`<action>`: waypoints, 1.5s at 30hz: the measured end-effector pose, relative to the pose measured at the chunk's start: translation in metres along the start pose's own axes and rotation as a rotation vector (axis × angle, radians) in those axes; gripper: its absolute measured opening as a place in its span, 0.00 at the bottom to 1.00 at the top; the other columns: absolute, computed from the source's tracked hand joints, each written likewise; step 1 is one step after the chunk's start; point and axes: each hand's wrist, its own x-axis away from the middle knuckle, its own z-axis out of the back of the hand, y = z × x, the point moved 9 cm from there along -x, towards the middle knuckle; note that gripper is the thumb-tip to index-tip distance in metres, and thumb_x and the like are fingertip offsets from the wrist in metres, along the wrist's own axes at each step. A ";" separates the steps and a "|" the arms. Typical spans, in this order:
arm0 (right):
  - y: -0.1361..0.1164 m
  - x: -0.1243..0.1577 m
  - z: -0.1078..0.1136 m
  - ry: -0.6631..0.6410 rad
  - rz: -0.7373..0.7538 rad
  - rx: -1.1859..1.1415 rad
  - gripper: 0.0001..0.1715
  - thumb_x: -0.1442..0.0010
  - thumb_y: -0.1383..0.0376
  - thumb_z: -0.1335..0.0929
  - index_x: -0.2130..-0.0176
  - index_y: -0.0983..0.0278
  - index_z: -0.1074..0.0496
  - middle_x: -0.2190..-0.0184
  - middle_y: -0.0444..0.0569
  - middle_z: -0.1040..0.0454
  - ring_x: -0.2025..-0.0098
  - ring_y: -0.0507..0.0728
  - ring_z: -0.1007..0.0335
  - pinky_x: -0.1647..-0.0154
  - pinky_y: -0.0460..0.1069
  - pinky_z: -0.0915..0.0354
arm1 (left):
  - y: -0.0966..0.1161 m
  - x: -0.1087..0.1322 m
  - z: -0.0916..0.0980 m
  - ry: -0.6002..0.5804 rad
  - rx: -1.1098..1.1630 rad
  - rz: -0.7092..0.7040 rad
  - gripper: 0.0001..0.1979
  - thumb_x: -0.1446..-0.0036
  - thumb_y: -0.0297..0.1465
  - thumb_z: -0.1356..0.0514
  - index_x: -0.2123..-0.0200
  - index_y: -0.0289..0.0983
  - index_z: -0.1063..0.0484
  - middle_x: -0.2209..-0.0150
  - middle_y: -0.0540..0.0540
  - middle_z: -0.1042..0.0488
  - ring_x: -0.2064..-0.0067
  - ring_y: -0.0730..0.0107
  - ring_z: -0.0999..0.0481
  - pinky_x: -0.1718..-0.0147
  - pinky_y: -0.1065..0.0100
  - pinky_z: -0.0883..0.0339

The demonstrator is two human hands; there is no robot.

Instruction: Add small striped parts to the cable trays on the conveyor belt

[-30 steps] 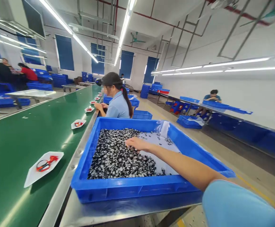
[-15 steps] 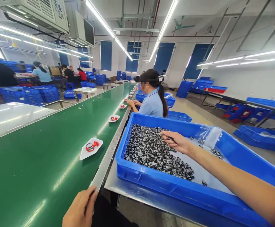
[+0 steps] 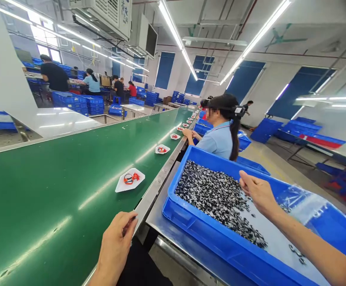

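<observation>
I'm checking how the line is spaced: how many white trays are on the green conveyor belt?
At least 6, all on the green conveyor belt: the nearest white tray, a second, a third, a fourth, a fifth, a sixth. More may lie beyond, too small to tell.

You are in a big factory room where many people work in rows. A long green conveyor belt (image 3: pixel 56 190) runs away from you to the far end, with small white trays (image 3: pixel 129 179) in a line on it. A pile of small black and white parts (image 3: pixel 217 196) lies in the blue crate (image 3: pixel 208 242) right by you. More blue crates (image 3: pixel 77 104) are stacked far off on the left. A person in a light blue shirt (image 3: pixel 217 137) sits ahead on the right. Long white lights (image 3: pixel 173 24) hang up high.
</observation>
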 end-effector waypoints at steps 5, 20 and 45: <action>-0.067 0.045 -0.024 -0.126 -0.010 -0.431 0.27 0.44 0.51 0.35 0.85 0.62 0.42 0.86 0.42 0.51 0.83 0.50 0.60 0.82 0.49 0.60 | 0.003 0.003 0.001 0.028 -0.043 -0.055 0.12 0.41 0.40 0.50 0.60 0.45 0.31 0.65 0.52 0.32 0.67 0.77 0.31 0.69 0.75 0.38; -0.049 0.286 -0.316 -1.329 -1.032 -1.254 0.29 0.56 0.48 0.28 0.82 0.64 0.46 0.92 0.35 0.55 0.90 0.44 0.66 0.89 0.41 0.70 | 0.006 -0.036 0.056 0.013 -0.704 -0.213 0.18 0.39 0.39 0.56 0.64 0.41 0.28 0.68 0.49 0.31 0.69 0.74 0.31 0.70 0.72 0.39; -0.048 0.275 -0.333 -1.126 -1.482 -1.521 0.19 0.37 0.61 0.40 0.76 0.68 0.39 0.87 0.36 0.50 0.89 0.43 0.59 0.89 0.38 0.64 | 0.065 0.015 0.036 -0.032 -0.814 -0.526 0.09 0.40 0.28 0.50 0.63 0.40 0.30 0.67 0.48 0.30 0.66 0.72 0.36 0.67 0.68 0.45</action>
